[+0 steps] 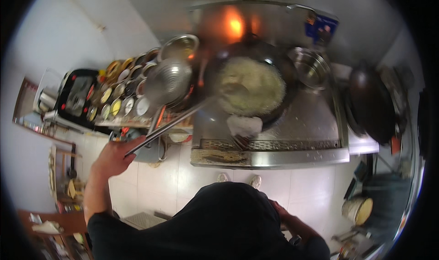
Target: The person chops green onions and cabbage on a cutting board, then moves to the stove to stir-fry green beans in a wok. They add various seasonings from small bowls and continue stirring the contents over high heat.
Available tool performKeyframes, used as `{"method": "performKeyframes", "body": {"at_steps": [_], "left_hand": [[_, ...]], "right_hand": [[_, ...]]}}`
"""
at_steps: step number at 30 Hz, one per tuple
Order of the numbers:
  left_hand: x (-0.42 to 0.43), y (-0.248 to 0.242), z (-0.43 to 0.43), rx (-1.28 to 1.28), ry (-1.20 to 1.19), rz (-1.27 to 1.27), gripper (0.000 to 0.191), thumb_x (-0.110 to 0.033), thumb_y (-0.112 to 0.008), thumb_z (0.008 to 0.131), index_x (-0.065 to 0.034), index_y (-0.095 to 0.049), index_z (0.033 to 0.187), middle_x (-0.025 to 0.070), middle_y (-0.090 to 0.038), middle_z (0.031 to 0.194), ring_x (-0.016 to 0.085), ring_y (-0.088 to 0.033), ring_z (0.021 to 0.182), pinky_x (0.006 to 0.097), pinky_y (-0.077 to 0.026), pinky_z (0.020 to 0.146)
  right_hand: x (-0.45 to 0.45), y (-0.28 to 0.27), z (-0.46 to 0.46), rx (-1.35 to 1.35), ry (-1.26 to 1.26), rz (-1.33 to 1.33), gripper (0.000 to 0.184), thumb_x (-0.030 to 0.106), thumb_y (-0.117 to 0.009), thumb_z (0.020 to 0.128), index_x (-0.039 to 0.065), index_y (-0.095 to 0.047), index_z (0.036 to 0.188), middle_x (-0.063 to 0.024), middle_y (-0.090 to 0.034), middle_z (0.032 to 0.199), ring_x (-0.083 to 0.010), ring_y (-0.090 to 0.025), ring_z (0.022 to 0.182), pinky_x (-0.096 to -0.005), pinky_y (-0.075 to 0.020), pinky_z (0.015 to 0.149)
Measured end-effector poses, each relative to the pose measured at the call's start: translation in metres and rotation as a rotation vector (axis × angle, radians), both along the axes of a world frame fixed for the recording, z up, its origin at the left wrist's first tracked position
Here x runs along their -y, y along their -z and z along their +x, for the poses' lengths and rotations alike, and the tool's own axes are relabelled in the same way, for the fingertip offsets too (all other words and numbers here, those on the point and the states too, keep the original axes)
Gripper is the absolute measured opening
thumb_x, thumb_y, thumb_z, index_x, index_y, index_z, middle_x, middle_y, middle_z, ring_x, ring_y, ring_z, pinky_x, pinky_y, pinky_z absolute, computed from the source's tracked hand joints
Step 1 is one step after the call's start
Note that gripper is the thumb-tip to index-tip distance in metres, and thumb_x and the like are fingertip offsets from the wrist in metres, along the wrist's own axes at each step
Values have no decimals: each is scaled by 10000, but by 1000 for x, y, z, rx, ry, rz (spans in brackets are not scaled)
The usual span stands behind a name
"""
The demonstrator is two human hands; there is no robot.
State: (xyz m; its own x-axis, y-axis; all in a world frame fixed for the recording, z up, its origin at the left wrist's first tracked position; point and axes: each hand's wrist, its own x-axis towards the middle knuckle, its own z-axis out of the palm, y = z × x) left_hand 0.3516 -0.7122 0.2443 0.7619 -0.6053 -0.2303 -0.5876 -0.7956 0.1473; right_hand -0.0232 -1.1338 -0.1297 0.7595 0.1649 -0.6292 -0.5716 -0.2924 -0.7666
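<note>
My left hand [115, 157] grips the long metal handle of a ladle [235, 91], whose blurred head dips into a dark wok [291, 78]. Pale green, bubbling liquid [262, 85] fills the wok's middle. Beside that handle, a perforated metal strainer [171, 78] rests over a container at the wok's left. A whitish cloth [244, 125] lies at the wok's near edge. My right hand [279, 210] is low, against the right side of my dark shirt; its fingers are mostly hidden, so whether it holds anything cannot be told.
Flame or its glow [235, 25] shows behind the wok. Many seasoning bowls [116, 105] stand left, near a metal basin [180, 47]. At right are a steel pot [310, 69] and large dark woks [370, 102]. The steel counter's front edge [295, 159] crosses before me.
</note>
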Motion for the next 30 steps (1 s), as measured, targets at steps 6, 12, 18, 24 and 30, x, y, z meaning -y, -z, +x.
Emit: {"method": "performKeyframes", "body": {"at_steps": [6, 12, 18, 24, 30], "left_hand": [[7, 38, 9, -106, 78, 7, 633, -112, -610, 791, -252, -493, 1397, 198, -629, 752, 374, -622, 670, 450, -517, 660], [60, 151, 19, 106, 70, -8, 662, -118, -585, 817, -267, -414, 1439, 168, -627, 685, 356, -647, 654, 473, -531, 621], [103, 190, 40, 177, 37, -171, 609, -156, -589, 859, -207, -403, 1437, 182, -614, 653, 373, -633, 616, 492, -514, 591], [126, 196, 78, 224, -115, -264, 605, -124, -568, 861, -143, -380, 1436, 226, -656, 770, 408, -653, 732, 519, -525, 678], [135, 195, 60, -242, -352, -444, 577, -134, -588, 890, -132, -395, 1433, 151, -629, 719, 279, -627, 593, 406, -510, 531]], "right_hand": [[3, -11, 22, 60, -8, -58, 801, 382, -752, 763, 56, -403, 1406, -195, -457, 1372, -309, -437, 1290, -389, -380, 1065], [-8, -68, 30, 84, -79, -88, 800, 379, -753, 755, 52, -410, 1400, -208, -463, 1366, -336, -440, 1283, -404, -381, 1061], [-18, -77, 18, 105, -73, -110, 808, 374, -757, 745, 50, -413, 1400, -220, -465, 1366, -365, -440, 1279, -420, -380, 1059], [-18, -43, -8, 150, 82, -48, 864, 373, -791, 727, 67, -388, 1427, -208, -449, 1393, -365, -418, 1307, -426, -358, 1077], [-16, -7, -27, 166, 72, -56, 915, 388, -805, 722, 78, -351, 1453, -203, -440, 1409, -347, -411, 1321, -421, -346, 1089]]}}
